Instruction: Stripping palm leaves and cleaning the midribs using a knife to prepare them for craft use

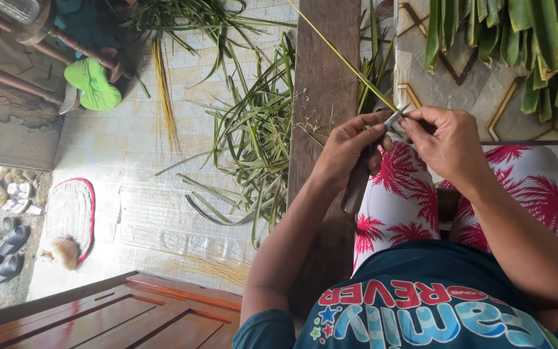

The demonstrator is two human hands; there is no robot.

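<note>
thin stiff leaf rib [347, 61], steel knife [371, 155], both hands pinching

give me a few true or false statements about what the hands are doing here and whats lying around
1. The left hand grips a knife with a dark handle. True.
2. The right hand pinches a thin yellow-green leaf rib. True.
3. The rib lies flat on the floor. False: it rises slanting from the hands.
4. Green leaf strips litter the tiled floor. True.
5. The green sandal lies on the person's lap. False: it lies on the floor, far from the hands.
</note>
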